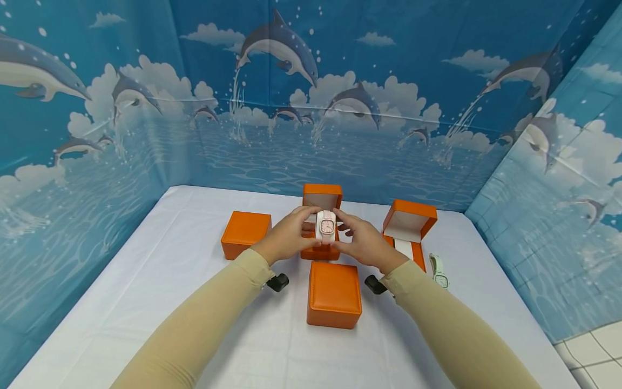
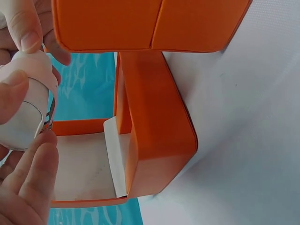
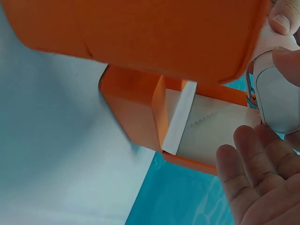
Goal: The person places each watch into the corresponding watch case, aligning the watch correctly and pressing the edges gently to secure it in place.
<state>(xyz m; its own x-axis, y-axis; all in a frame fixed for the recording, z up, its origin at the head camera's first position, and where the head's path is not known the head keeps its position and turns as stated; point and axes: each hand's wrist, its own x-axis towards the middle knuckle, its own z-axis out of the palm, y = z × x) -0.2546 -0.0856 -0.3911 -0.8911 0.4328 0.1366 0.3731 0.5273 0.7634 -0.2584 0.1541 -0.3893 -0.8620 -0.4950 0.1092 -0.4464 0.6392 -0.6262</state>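
Note:
Both hands hold a pale pink wristwatch (image 1: 328,227) wrapped around a white cushion, its dial facing my head. My left hand (image 1: 288,232) grips the cushion from the left, with its thumb on the near end. On the other side, my right hand (image 1: 365,239) holds it with thumb and forefinger, the other fingers spread away from it. The white cushion (image 3: 279,98) and a strap buckle show between the hands in the right wrist view. Just below and behind the watch stands an open orange watch box (image 1: 323,189), its lid raised and pale inside.
A lidded orange box (image 1: 335,294) stands nearest me, between the forearms. Another lidded box (image 1: 245,232) sits left of my left hand. To the right is an open orange box (image 1: 413,213) with a white insert, and beside it lies a pale green watch (image 1: 439,273) on the white tablecloth (image 1: 194,227).

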